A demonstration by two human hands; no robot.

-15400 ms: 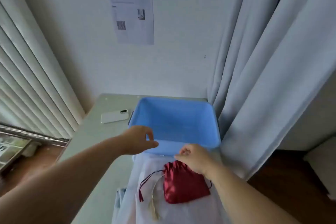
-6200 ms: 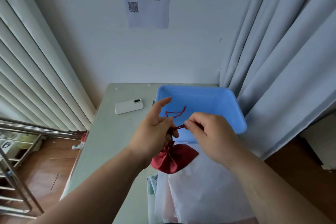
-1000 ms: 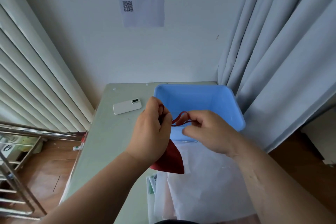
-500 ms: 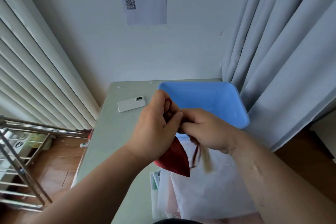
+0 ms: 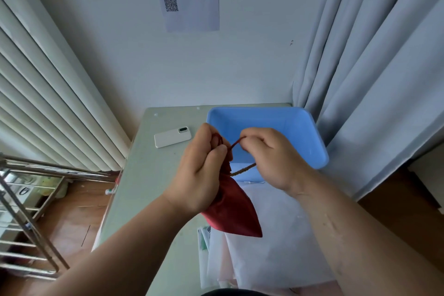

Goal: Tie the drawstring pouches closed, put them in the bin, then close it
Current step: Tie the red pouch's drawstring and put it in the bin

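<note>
Knot unfinished: left hand gripped the red pouch at its neck, right hand pinched its cord; blue bin open, no pouch visible inside.

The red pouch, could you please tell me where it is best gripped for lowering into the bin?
Grip the gathered neck from above, as the left hand does. There the red pouch is bunched narrow enough to clasp, and its slack body hangs below. The right hand pinches the cords; the blue bin stands open beyond.
</note>
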